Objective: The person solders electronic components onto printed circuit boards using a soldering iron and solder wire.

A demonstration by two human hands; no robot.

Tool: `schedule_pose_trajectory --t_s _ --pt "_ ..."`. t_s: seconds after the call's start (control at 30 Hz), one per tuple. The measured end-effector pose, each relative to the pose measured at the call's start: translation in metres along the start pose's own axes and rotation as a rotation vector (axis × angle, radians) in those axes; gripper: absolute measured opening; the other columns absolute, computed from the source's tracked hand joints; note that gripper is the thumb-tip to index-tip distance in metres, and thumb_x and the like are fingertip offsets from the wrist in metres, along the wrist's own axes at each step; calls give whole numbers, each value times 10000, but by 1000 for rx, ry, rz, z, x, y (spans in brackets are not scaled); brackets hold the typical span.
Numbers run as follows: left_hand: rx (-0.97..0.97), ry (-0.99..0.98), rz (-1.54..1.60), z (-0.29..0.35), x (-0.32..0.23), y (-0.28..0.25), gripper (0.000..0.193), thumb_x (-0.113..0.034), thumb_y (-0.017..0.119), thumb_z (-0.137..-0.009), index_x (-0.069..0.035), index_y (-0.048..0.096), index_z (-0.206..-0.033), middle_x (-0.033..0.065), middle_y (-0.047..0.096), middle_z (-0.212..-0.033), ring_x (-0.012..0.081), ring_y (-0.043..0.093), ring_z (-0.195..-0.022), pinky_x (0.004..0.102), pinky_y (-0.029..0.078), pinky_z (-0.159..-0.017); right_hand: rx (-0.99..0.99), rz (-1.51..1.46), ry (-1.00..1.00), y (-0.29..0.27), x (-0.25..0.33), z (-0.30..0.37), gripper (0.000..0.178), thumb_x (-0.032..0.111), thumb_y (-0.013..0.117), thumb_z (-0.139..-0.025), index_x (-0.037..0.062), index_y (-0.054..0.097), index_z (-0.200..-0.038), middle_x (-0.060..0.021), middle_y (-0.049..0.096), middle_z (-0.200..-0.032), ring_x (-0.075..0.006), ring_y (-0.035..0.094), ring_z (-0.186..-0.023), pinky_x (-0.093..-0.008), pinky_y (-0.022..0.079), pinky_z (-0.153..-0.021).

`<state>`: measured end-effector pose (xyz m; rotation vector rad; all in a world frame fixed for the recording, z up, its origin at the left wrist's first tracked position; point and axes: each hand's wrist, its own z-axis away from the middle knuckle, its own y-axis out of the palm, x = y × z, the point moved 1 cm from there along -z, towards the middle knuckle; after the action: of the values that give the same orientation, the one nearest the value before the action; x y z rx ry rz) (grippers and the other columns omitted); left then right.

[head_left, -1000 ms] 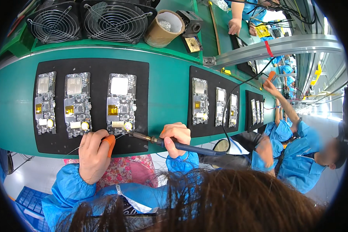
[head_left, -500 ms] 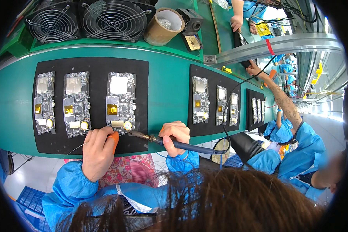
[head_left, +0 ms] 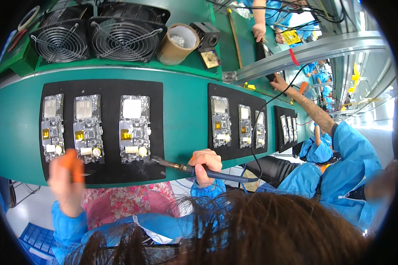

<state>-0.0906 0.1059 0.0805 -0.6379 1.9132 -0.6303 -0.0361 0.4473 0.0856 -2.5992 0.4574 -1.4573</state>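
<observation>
My right hand (head_left: 205, 167) grips the blue handle of a soldering iron (head_left: 230, 176). The iron's tip lies just right of the lower end of a circuit board (head_left: 135, 126), near its round yellow-rimmed part, apparently without touching it. Two more boards, a middle one (head_left: 88, 126) and a left one (head_left: 53, 126), lie on the same black mat (head_left: 157, 106). Motion smears my left hand (head_left: 65, 183), with orange finger covers, at the mat's lower left corner below the left board. What its fingers hold, if anything, I cannot make out.
Two black fans (head_left: 126, 39) stand behind the mat, beside a cardboard tube (head_left: 177, 44) of silvery bits and a soldering-iron stand (head_left: 210, 55). A second mat (head_left: 214, 152) with boards lies to the right. The iron's cable (head_left: 262, 159) loops there; a co-worker's arm (head_left: 311, 110) reaches in.
My left hand has left the right board's lower edge and swung left. The iron's tip has drawn slightly away from that board. The view has shifted a little.
</observation>
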Motion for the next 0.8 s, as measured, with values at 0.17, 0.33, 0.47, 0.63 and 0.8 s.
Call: schedule_pose_trajectory --t_s 0.17,0.33,0.47,0.63,0.8 --pt "23 -201 -297 1 107 -53 276 24 506 -903 23 559 -1174 172 597 -1071 289 583 -987 345 468 -808 -155 0 30 -8 7 7 322 239 602 -839 -31 567 -667 -105 565 -548 -180 520 -455 -290 388 -427" --pt "15 -372 108 14 154 -49 354 -24 502 -927 -6 502 -1280 79 602 -1090 146 564 -943 275 465 -713 -192 -65 11 -5 17 2 294 208 588 -852 -57 557 -729 -119 560 -568 -138 444 -452 -280 326 -416" --pt "270 -650 600 4 169 -54 443 -119 474 -944 -40 391 -1372 3 609 -977 18 431 -565 181 305 -443 -200 14 9 -1 33 -4 286 203 580 -851 -57 558 -735 -123 565 -574 -135 437 -457 -282 322 -420" --pt "516 -869 1019 -5 156 -49 547 -139 407 -892 -58 309 -1425 36 642 -869 15 313 -336 192 207 -292 -211 79 -32 -2 52 -11 280 206 576 -850 -52 564 -743 -123 576 -588 -137 444 -456 -278 335 -429" --pt "436 -841 1298 -3 110 -41 582 1 341 -857 -60 279 -1433 95 631 -1110 25 371 -367 180 240 -299 -279 167 -84 -8 68 -7 274 208 578 -852 -40 560 -737 -126 576 -597 -141 456 -456 -278 349 -441"
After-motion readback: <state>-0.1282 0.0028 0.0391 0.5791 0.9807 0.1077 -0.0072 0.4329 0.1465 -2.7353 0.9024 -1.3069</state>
